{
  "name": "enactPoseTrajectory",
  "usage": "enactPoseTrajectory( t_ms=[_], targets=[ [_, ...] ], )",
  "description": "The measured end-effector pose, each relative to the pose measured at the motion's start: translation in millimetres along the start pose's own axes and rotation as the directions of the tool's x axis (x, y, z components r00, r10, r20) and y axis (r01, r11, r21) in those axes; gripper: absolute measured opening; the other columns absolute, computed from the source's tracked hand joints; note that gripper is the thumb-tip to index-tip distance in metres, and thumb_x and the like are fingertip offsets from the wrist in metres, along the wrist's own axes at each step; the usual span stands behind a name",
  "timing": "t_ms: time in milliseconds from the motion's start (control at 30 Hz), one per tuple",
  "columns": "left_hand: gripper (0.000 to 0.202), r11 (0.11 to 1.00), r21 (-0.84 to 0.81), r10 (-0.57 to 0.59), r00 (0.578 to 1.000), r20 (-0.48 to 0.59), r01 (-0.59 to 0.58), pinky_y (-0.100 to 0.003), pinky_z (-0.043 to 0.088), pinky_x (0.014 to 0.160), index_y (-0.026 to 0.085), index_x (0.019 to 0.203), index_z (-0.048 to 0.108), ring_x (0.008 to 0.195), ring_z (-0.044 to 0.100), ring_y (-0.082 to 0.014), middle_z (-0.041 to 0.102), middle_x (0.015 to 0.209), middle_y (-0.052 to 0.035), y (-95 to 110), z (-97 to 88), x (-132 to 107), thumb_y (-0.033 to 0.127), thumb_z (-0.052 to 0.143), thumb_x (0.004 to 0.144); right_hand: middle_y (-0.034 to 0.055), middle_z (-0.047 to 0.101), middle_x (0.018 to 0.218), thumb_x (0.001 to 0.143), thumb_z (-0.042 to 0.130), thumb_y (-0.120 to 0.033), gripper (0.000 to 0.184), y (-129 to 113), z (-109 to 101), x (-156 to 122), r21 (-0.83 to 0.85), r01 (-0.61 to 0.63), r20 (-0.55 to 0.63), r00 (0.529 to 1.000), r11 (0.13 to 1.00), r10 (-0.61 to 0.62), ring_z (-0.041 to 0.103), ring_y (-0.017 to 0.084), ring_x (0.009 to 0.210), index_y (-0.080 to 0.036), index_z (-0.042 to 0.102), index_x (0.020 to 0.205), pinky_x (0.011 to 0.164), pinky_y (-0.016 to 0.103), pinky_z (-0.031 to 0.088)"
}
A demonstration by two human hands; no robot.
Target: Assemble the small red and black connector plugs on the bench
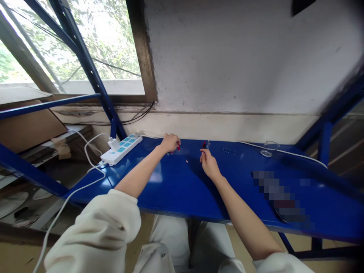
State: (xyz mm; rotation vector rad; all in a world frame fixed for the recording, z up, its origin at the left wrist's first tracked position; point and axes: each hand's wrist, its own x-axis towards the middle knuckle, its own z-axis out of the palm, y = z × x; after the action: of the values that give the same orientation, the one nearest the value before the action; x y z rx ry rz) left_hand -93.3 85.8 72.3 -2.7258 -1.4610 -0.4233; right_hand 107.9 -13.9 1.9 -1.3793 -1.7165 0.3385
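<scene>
My left hand (pixel 170 143) is over the far part of the blue table (pixel 176 185), its fingers bent downward and closed. A small red piece (pixel 178 148) shows at its fingertips, and other tiny red and clear pieces (pixel 171 152) lie just under the hand. What the fingers grip is too small to make out. My right hand (pixel 209 163) is closed in a pinch above the table; anything inside it is hidden. Just beyond its fingers are a small red and dark piece (pixel 204 145) and a clear piece (pixel 208 144). Between the hands lies a tiny pale bit (pixel 187 161).
At the left, a white power strip (pixel 122 149) holds a plugged-in charger (pixel 113 143). Several tiny clear pieces (pixel 225 150) stand right of my right hand. Farther right are a clear cup (pixel 270 148) and a blurred-out dark object (pixel 277 197). Blue frame posts (pixel 323 146) flank the table.
</scene>
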Motion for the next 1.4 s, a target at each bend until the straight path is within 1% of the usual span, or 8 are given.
enactPoseTrajectory(
  t_ms=[133,333,700,1100,1200,1267,1333,1400],
  targets=[
    [0.015,1.000,0.008,-0.014,1.000,0.016,0.014,-0.038,0.026,0.084,0.021,0.071,0.067,0.088,0.053,-0.0233,0.066,0.081,-0.0069,-6,5.6,-3,0.012,0.056,0.065,0.0027,0.058,0.066,0.089,0.025,-0.034,0.036,-1,-1,-1,-0.007,0.000,0.012,1.000,1.000,0.001,0.054,0.015,0.058,-0.017,0.045,0.113,0.059,0.026,0.039],
    [0.017,0.998,0.053,-0.040,0.999,0.027,0.039,-0.037,0.026,0.083,0.020,0.070,0.068,0.087,0.053,-0.0229,0.067,0.080,-0.0075,-7,9.2,-3,0.011,0.055,0.064,0.0027,0.058,0.064,0.088,0.025,-0.033,0.035,0,0,0,-0.015,0.008,0.000,1.000,1.000,-0.008,0.054,0.015,0.057,-0.016,0.046,0.112,0.060,0.027,0.040],
    [0.017,0.997,0.052,-0.059,0.998,-0.009,0.060,-0.038,0.027,0.082,0.020,0.069,0.067,0.087,0.053,-0.0236,0.067,0.079,-0.0074,-13,14.6,-5,0.010,0.054,0.064,0.0024,0.058,0.064,0.089,0.025,-0.034,0.036,2,1,0,-0.005,0.015,-0.001,1.000,1.000,-0.015,0.054,0.015,0.056,-0.017,0.047,0.112,0.059,0.027,0.040],
    [0.020,0.996,0.050,-0.076,0.997,0.007,0.076,-0.038,0.028,0.082,0.021,0.076,0.068,0.088,0.053,-0.0239,0.067,0.083,-0.0071,-13,15.3,-6,0.012,0.056,0.063,0.0026,0.058,0.065,0.089,0.022,-0.036,0.038,1,-1,0,-0.013,0.011,-0.002,1.000,1.000,-0.011,0.054,0.015,0.056,-0.017,0.047,0.112,0.059,0.027,0.040],
    [0.021,0.996,0.039,-0.084,0.996,0.002,0.084,-0.038,0.028,0.083,0.022,0.080,0.068,0.089,0.053,-0.0242,0.067,0.084,-0.0069,-12,16.2,-6,0.013,0.056,0.064,0.0035,0.059,0.065,0.089,0.023,-0.035,0.038,0,-2,0,-0.070,0.001,-0.007,1.000,0.998,-0.002,0.056,0.016,0.058,-0.017,0.047,0.112,0.058,0.026,0.040],
    [0.023,0.995,0.051,-0.089,0.996,0.012,0.088,-0.039,0.028,0.084,0.022,0.084,0.067,0.091,0.052,-0.0248,0.066,0.087,-0.0073,-12,16.0,-7,0.014,0.056,0.066,0.0046,0.060,0.065,0.089,0.024,-0.035,0.037,1,-3,1,-0.151,-0.004,-0.016,1.000,0.989,0.002,0.057,0.017,0.058,-0.016,0.047,0.113,0.056,0.026,0.038],
    [0.026,0.993,0.070,-0.091,0.996,0.007,0.090,-0.040,0.028,0.085,0.021,0.090,0.066,0.095,0.050,-0.0263,0.064,0.093,-0.0089,-10,14.2,-8,0.015,0.057,0.067,0.0059,0.060,0.065,0.088,0.027,-0.034,0.037,2,-3,1,-0.245,-0.018,-0.023,1.000,0.969,0.012,0.057,0.019,0.058,-0.016,0.047,0.113,0.053,0.027,0.036],
    [0.031,0.995,0.065,-0.079,0.996,-0.038,0.082,-0.041,0.027,0.086,0.021,0.098,0.063,0.100,0.047,-0.0280,0.061,0.101,-0.0105,-4,11.2,-10,0.018,0.058,0.068,0.0076,0.061,0.066,0.088,0.030,-0.032,0.035,5,-4,2,-0.326,-0.054,-0.023,0.999,0.944,0.050,0.057,0.020,0.058,-0.016,0.048,0.112,0.052,0.027,0.035]
  ],
)
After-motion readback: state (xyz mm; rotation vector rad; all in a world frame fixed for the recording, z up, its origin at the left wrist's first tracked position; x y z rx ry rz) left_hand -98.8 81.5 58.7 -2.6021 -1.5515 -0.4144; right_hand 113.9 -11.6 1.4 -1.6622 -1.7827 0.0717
